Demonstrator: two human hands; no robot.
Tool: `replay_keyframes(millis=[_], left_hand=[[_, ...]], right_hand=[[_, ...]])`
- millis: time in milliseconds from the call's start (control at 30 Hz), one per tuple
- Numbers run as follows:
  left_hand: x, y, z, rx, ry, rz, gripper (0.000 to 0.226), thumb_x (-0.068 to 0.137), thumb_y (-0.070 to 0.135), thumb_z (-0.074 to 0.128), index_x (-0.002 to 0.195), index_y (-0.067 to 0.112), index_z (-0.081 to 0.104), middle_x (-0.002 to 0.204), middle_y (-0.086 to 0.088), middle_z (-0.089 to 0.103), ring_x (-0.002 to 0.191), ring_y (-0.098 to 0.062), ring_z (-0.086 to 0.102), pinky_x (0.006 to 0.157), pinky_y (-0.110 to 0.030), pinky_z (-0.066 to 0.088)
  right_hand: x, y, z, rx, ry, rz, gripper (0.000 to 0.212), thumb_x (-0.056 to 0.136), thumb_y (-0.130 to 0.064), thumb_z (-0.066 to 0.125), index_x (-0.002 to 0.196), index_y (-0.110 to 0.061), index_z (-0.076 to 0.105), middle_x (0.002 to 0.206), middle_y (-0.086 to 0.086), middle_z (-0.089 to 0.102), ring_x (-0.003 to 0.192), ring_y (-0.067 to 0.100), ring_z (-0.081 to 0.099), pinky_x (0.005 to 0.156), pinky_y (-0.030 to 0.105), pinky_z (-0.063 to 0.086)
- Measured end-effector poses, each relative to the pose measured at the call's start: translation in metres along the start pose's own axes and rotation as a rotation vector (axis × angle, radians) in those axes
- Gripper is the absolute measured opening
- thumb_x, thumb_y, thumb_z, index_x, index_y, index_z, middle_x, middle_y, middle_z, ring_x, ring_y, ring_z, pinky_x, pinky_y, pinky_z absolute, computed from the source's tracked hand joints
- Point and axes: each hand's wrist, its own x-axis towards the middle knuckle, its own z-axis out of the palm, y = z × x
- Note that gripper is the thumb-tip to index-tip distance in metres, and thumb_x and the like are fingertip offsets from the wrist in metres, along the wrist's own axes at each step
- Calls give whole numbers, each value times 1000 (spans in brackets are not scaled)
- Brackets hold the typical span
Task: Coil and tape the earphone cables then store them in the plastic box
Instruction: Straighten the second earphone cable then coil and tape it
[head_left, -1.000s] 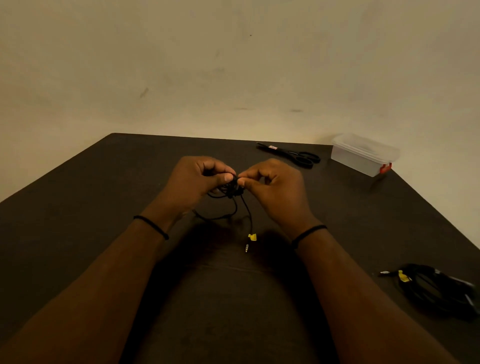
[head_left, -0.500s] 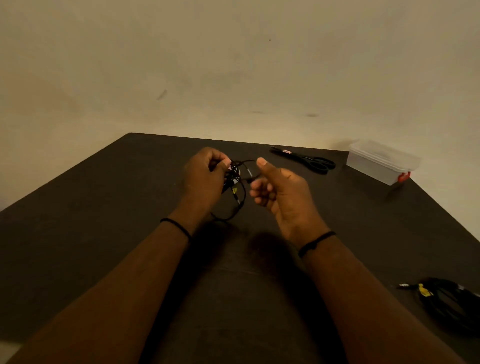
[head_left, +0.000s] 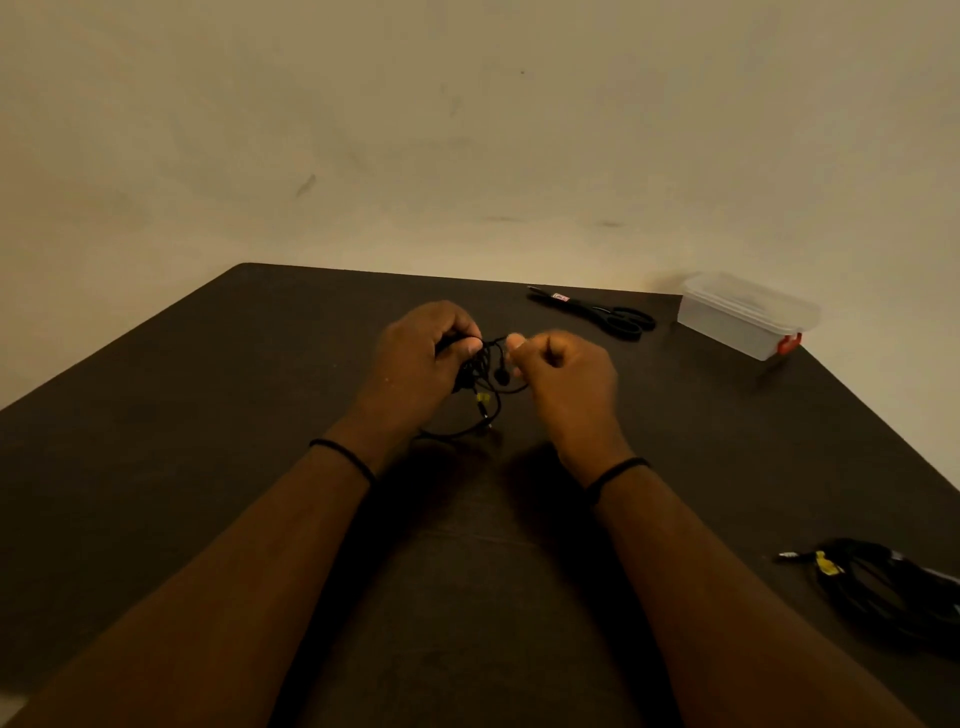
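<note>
Dark brown matte table (head_left: 208, 415) fills the lower half of the head view, its far edge meeting a plain cream wall (head_left: 467, 130) with a few faint scuffs. Two bare forearms reach in from the bottom edge, each with a thin black band at the wrist.

At the far right corner of the table stands the translucent rectangular plastic box (head_left: 743, 317), its lid on and a red clip at its right end. Near the right edge, close to the person, lies a second bundle of black cables (head_left: 893, 592) with a small yellow tag, well apart from the hands. Just left of the box rest black-handled scissors (head_left: 597, 312), lying flat, blades pointing left.

The left hand (head_left: 421, 358) is held over the middle of the table, fingers curled inward and thumb pressed down, gripping the thin black earphone cable (head_left: 483, 384) in a loose bunch. One loop hangs below the hand toward the table, with a small yellow tag (head_left: 483, 399) near the plug end. The right hand (head_left: 561, 369) sits just beside it, slightly blurred, fingers curled into a loose fist with the thumb forward; a strand of the cable runs to its fingers, though whether it pinches the strand cannot be told
</note>
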Motion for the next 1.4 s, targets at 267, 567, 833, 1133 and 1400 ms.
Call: replay_keyframes(millis=[267,567,833,1133,1400], left_hand=[[10,-11,1,-157,196,-515,20,95,23,56,75,23,55,83,0,64,80,-22,65,69,-42,58],[8,-3,1,-93,107,-462,16,93,19,60,82,7,61,76,6,61,67,-8,61,51,-20,49],[12,-14,-6,-303,238,-592,11,95,16,56,84,15,58,93,-3,66,82,-18,66,54,-24,53],[5,-11,0,129,63,-204,12,93,16,59,83,17,53,83,8,55,78,-13,54,60,-24,41],[5,-13,-6,-149,-88,-387,2,90,12,60,92,14,61,94,8,63,89,-14,64,78,-31,57]], right_hand=[[-16,-32,8,467,90,-241,24,100,-13,50,80,-10,62,74,11,63,69,20,59,66,28,50],[-5,-20,-3,344,-187,-206,24,101,-10,47,94,-22,66,84,-10,61,78,1,55,70,14,44],[-5,-18,-10,146,-318,195,53,97,-46,49,55,-16,59,65,4,63,63,5,59,75,28,41],[-2,-20,-8,185,-238,-198,15,97,-5,55,94,1,68,82,1,66,72,1,60,70,15,48],[-1,-4,0,-258,-273,53,21,101,-16,46,93,-25,63,77,-5,59,64,6,52,55,18,40]])
